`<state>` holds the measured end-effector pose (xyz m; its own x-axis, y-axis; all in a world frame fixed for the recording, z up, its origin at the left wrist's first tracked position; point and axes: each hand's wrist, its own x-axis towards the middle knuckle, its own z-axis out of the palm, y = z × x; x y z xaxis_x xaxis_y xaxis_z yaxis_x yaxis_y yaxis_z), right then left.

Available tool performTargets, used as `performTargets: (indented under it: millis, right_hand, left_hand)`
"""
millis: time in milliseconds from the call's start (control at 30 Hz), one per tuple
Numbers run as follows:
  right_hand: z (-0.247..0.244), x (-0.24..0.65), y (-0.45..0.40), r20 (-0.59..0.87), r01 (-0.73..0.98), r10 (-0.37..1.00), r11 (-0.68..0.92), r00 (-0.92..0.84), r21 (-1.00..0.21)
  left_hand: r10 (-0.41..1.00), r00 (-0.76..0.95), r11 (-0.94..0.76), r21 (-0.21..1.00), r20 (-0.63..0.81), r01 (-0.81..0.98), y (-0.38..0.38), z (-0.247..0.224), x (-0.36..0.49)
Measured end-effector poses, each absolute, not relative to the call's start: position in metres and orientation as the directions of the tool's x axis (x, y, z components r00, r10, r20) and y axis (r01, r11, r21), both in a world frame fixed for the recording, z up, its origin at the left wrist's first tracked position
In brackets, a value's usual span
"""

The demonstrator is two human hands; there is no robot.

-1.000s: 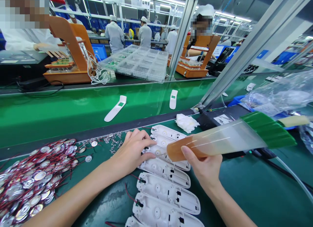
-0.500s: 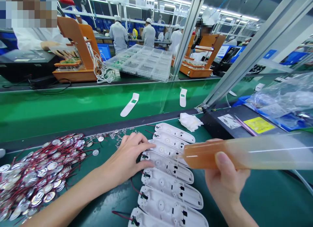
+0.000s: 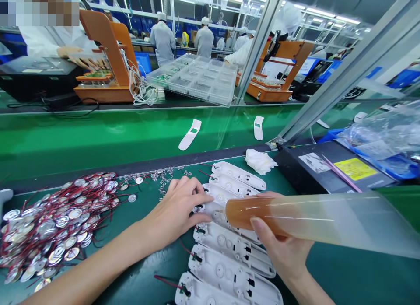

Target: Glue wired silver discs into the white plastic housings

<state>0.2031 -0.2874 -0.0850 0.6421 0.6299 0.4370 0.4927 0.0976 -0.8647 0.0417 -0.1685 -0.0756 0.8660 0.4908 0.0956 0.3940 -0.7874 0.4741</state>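
My right hand (image 3: 284, 248) is wrapped around a large translucent syringe-like tube (image 3: 315, 217) with amber contents in its front part. The tube lies nearly level, its narrow tip pointing left over a white plastic shell (image 3: 215, 208) in the row. My left hand (image 3: 183, 204) has thumb and forefinger at the left end of that same shell, one on each side, gripping it. More white shells (image 3: 226, 241) lie side by side toward me, with round marks and dark slots inside and red wires at their left ends. The tube hides part of the row.
A heap of round metal discs with red wires (image 3: 65, 226) lies left. Crumpled white tissue (image 3: 260, 161) and a black box (image 3: 331, 169) sit behind the row. Beyond runs a green conveyor (image 3: 131, 134) carrying white pieces (image 3: 190, 134). A metal post (image 3: 259, 42) rises there; co-workers sit opposite.
My right hand and the tube have moved left, with the tip further toward the shell's left end. My left hand stays at the shells. White pieces on the conveyor have shifted right.
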Motion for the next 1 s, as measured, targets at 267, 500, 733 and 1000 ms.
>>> performTargets:
  millis: [267,500,733,1000]
  right_hand:
    - [-0.107,0.216,-0.288,0.508,0.568,0.622,0.121,0.596,-0.814]
    - [-0.090,0.210,-0.288,0.460,0.520,0.589,0.078,0.665,-0.851]
    - [-0.085,0.208,-0.288,0.460,0.529,0.620,0.083,0.636,-0.844]
    - [-0.085,0.207,-0.288,0.446,0.508,0.610,0.082,0.654,-0.857]
  left_hand:
    - [0.494,0.862,-0.789,0.474,0.113,0.391,-0.168,-0.077,0.041]
    - [0.492,0.864,-0.792,0.465,0.101,0.397,-0.168,-0.077,0.041]
    - [0.495,0.861,-0.793,0.465,0.117,0.393,-0.168,-0.080,0.041]
    - [0.485,0.866,-0.798,0.464,0.120,0.383,-0.168,-0.079,0.041]
